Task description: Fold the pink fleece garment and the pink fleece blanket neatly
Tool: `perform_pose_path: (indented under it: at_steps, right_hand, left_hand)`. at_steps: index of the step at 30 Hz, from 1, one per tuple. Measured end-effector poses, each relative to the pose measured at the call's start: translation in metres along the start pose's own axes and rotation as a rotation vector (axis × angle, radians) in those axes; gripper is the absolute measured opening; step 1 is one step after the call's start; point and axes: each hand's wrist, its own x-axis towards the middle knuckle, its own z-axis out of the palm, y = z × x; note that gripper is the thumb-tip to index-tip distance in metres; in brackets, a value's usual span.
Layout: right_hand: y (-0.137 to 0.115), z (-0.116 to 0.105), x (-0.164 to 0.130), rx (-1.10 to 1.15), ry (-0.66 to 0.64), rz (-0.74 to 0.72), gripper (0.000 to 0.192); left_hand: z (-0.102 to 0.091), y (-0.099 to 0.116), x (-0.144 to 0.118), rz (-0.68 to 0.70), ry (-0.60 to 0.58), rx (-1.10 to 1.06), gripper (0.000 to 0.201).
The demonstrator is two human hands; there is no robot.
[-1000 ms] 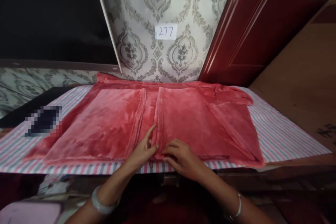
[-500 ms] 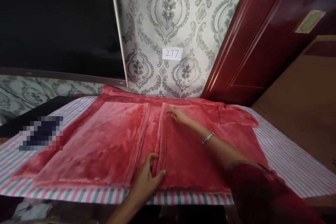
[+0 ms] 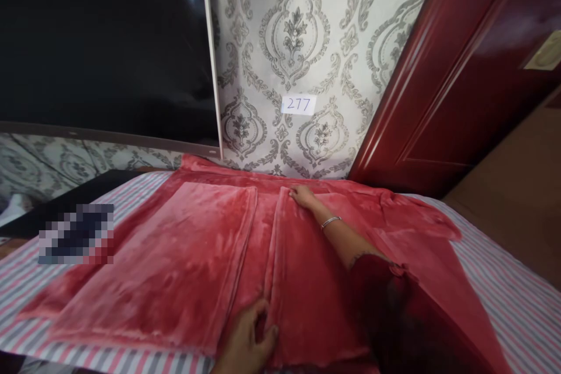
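Red plush blanket [image 3: 263, 228] lies spread on striped cloth [image 3: 517, 280], which covers most of the worktop [image 3: 7, 247]. Two folded panels on top: left panel [image 3: 170, 263] & right panel [image 3: 313, 280], inner edges facing, narrow strip of blanket showing b/w them. Left panel lies flat, paler twd its far end, near edge a bit wavy, close to the front of the cloth. Right panel partly hidden by the R arm.

Hands well apart, both at the right panel's inner edge. L hand [image 3: 245, 336] at the near end, low in view: thumb & forefinger curved w/ a small gap b/w them, right by the edge; can't tell if fabric is nipped there. R hand [image 3: 302, 196] at the far end, fingertips down on the far inner corner; pinching or just pressing, can't tell. R wrist has a silver bracelet [image 3: 331, 222]; dark red sleeve [image 3: 407, 315] crosses over the right panel.

Blanket's far edge runs along nr the wall, bunched & creased at far right. Pixelated patch [image 3: 79, 234] on the left, nr the blanket's edge; what's under it can't be made out. Black slab [image 3: 65, 201] behind that, same side.

Bkgd: big black screen [image 3: 105, 47] upper left, damask wallpaper [image 3: 293, 64] in the mid, paper slip [image 3: 298, 104] on it marked "277", dark red door [image 3: 438, 82] w/ pale plate [image 3: 544, 51] upper right, brown panel [image 3: 512, 187] below it.
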Motion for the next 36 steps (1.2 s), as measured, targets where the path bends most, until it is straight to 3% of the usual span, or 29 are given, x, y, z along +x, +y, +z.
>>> perform_pose_path:
  at_steps: [5, 8, 13, 18, 23, 28, 36]
  right_hand:
    - [-0.001, 0.009, 0.013, 0.063, 0.042, -0.027, 0.017]
    - [-0.003, 0.021, 0.011, 0.077, 0.039, -0.014, 0.015]
    - [-0.002, 0.029, 0.007, 0.098, 0.040, 0.004, 0.014]
    - [-0.004, 0.021, 0.006, 0.142, 0.044, -0.025, 0.019]
    - [-0.013, 0.014, 0.009, 0.189, 0.053, -0.018, 0.018]
    - [-0.028, 0.017, 0.018, 0.203, 0.114, -0.007, 0.022]
    - [-0.037, 0.027, 0.004, 0.120, 0.044, 0.018, 0.020]
  left_hand:
    - [-0.006, -0.001, -0.006, 0.042, -0.092, -0.060, 0.023]
    - [-0.006, -0.006, -0.008, 0.007, -0.076, -0.062, 0.025]
    - [-0.002, -0.014, -0.013, -0.019, 0.076, -0.077, 0.053]
    - [-0.003, -0.006, -0.015, 0.000, 0.017, -0.041, 0.068]
    - [-0.003, 0.003, -0.019, 0.082, 0.034, 0.101, 0.069]
    - [-0.010, -0.003, -0.022, 0.092, 0.052, 0.331, 0.065]
    - [-0.021, -0.005, -0.021, 0.118, 0.021, 0.556, 0.063]
